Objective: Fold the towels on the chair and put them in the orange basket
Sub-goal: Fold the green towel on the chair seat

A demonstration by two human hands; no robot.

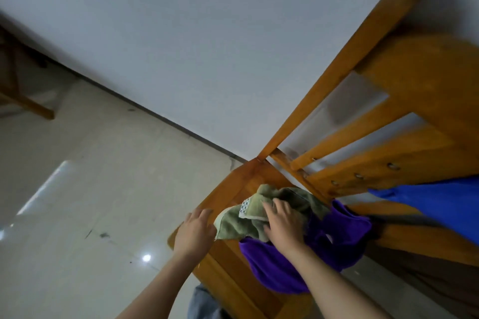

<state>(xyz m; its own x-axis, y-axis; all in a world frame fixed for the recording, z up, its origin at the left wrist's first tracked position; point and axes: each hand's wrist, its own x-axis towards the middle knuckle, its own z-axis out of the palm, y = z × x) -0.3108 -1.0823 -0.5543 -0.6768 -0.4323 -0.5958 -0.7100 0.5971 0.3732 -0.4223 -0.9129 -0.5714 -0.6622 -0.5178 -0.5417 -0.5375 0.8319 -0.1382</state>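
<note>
Crumpled olive-green towel (264, 211) heaped on wooden chair (234, 189) seat, patterned white hem strip showing on top. Right hand (282, 223) laid flat on green towel, fingers spread, not pinching. Left hand (195, 232) just left of towel at seat edge, fingers loosely extended, open, touching towel's corner or not — cannot tell. Purple towel (285, 264) partly under green one, draped over seat front, part of it hidden by right forearm. Blue towel (440, 202) beside chair backrest slats, cut off at frame edge. Orange basket not seen. Pale tiled floor (90, 176) left of chair.
</note>
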